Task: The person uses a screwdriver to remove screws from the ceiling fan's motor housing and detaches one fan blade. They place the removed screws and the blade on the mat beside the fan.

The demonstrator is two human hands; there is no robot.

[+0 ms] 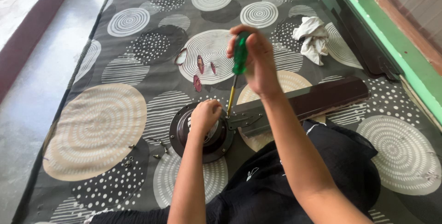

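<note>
The right hand (260, 60) is closed around the green handle of a screwdriver (236, 69), held nearly upright. The yellowish shaft points down, and its tip meets the metal blade bracket (244, 120) where it joins the ceiling fan motor (202, 134).

The left hand (206, 116) is closed in a loose fist on top of the round dark motor housing, just left of the screwdriver tip. Whether it holds a small part cannot be told.

The motor lies on a grey mattress (92, 122) printed with circles, near the centre of the scene. One dark brown fan blade (317, 99) extends from the bracket toward the right. A second blade (359, 44) lies apart at the far right, along the green wall edge (396, 44).

Loose screws (159, 146) lie on the mattress left of the motor, near its rim. Small reddish pieces (199, 74) lie beyond the motor, toward the far side. A crumpled white cloth (313, 37) rests far right, well apart from the hands. No container appears in view; all small parts lie directly on the mattress.
</note>
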